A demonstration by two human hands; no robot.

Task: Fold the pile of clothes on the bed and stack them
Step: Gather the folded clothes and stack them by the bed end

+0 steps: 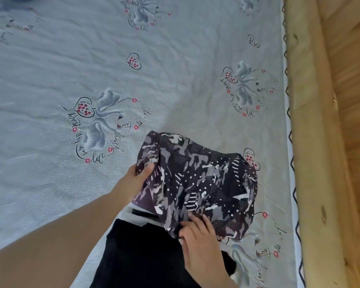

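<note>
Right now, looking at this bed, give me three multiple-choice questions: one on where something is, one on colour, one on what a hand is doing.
1. Where does the patterned garment lie?
A. near the bed's right edge by the wooden frame
B. on the floor
C. on a chair

2. What colour is the garment nearest the camera?
A. red
B. black
C. yellow

3. What is the left hand doing?
A. resting flat on the sheet
B. gripping the patterned garment's edge
C. holding a hanger

Answers: 1 A, it sits on the bedsheet beside the frame. 2 B, plain black cloth. 3 B, thumb over the fabric edge; the right hand presses the near edge.
</note>
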